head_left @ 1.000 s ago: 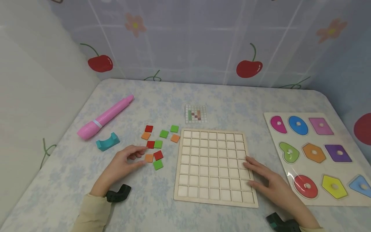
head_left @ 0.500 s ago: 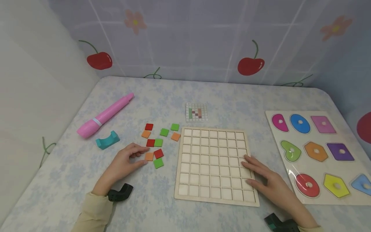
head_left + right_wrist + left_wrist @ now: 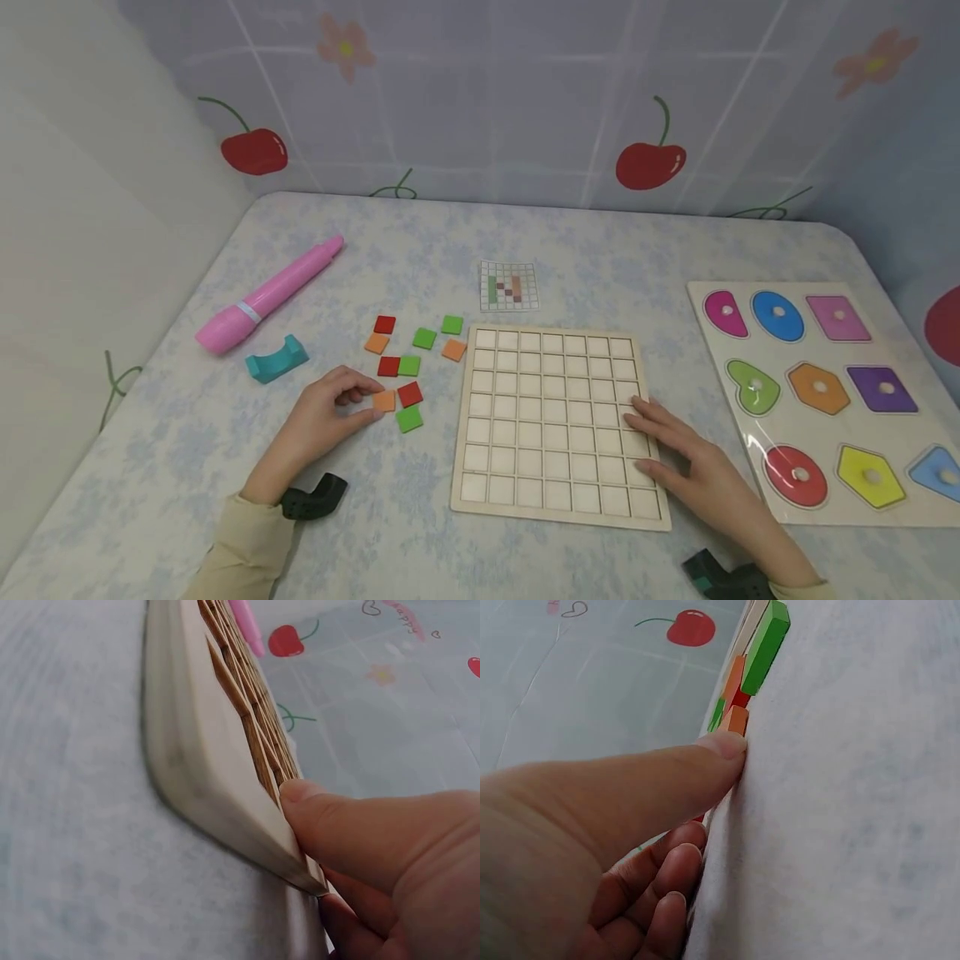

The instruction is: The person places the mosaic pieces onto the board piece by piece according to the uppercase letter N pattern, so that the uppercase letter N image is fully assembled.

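**Orange tile (image 3: 383, 402) in the left hand (image 3: 324, 421), none in the wooden grid (image 3: 528, 434)**

On the counter (image 3: 180, 433), left of the wooden grid, the thumb (image 3: 660, 776) and fingers (image 3: 681, 862) of the left hand are pinching the orange tile. With loosely extended fingers, the right hand (image 3: 693, 462) is resting on the wooden grid's right edge.

Work seems to be just starting: no cell is holding a tile, and nine other tiles (image 3: 409, 418) are lying loose at left.

In the left wrist view, the thumb is hiding part of the orange tile. The far card (image 3: 510, 286) is showing coloured squares too small to read exactly; the shape puzzle (image 3: 772, 430) is running out of frame at right.
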`<state>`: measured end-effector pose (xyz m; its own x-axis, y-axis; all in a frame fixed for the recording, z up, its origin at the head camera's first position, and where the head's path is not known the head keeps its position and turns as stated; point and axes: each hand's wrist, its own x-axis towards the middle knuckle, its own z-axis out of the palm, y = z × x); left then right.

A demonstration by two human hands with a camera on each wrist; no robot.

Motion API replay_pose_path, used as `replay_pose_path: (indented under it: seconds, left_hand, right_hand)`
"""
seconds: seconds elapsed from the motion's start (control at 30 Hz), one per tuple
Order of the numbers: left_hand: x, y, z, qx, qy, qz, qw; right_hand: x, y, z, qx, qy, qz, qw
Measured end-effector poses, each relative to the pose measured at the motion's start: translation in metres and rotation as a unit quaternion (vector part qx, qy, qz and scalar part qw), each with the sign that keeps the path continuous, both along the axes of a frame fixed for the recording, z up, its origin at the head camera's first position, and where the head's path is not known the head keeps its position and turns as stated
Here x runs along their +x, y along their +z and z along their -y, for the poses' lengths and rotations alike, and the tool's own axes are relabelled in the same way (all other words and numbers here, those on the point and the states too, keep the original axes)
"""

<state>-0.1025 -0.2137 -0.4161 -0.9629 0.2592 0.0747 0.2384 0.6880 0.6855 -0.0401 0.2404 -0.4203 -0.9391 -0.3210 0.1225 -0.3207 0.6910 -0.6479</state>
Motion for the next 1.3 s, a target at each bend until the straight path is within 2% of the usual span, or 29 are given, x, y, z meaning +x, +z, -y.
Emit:
replay_pose_path:
  seconds: [0.23, 0.47, 0.57, 0.7, 0.8, 0.9, 1.0, 1.17, 1.3]
  left_hand:
    - [0.001, 0.001, 0.0, 0.0, 0.007, -0.008, 0.9999]
    - [0.002, 0.003, -0.001, 0.028, 0.017, -0.005, 0.9995]
    - [0.003, 0.006, -0.007, 0.042, 0.014, -0.019, 0.9988]
    - [0.003, 0.019, -0.025, 0.047, 0.004, -0.025, 0.9986]
    - [0.0, 0.032, -0.046, 0.045, -0.025, -0.021, 0.9985]
    - [-0.004, 0.044, -0.073, 0.052, -0.077, -0.027, 0.9953]
    - [-0.007, 0.053, -0.105, 0.07, -0.134, -0.021, 0.9883]
    - [-0.006, 0.056, -0.155, 0.071, -0.216, -0.003, 0.9738]
    - [-0.001, 0.051, -0.18, 0.052, -0.253, 0.013, 0.966]
  right_hand:
    - [0.001, 0.0, 0.001, 0.006, -0.009, 0.011, 0.9999]
    - [0.001, -0.002, -0.001, 0.0, -0.002, 0.001, 1.0]
    - [0.001, -0.002, -0.001, 0.0, 0.0, 0.0, 1.0]
    - [0.001, -0.002, 0.0, -0.003, 0.002, -0.001, 1.0]
    - [0.001, -0.002, 0.001, -0.012, 0.006, -0.008, 0.9999]
    - [0.002, 0.0, 0.001, -0.017, 0.01, -0.014, 0.9997]
    - [0.001, 0.001, 0.0, -0.013, 0.009, -0.012, 0.9998]
    - [-0.001, 0.001, 0.0, -0.013, 0.013, -0.014, 0.9997]
    - [0.0, 0.001, 0.002, -0.015, 0.011, -0.007, 0.9998]
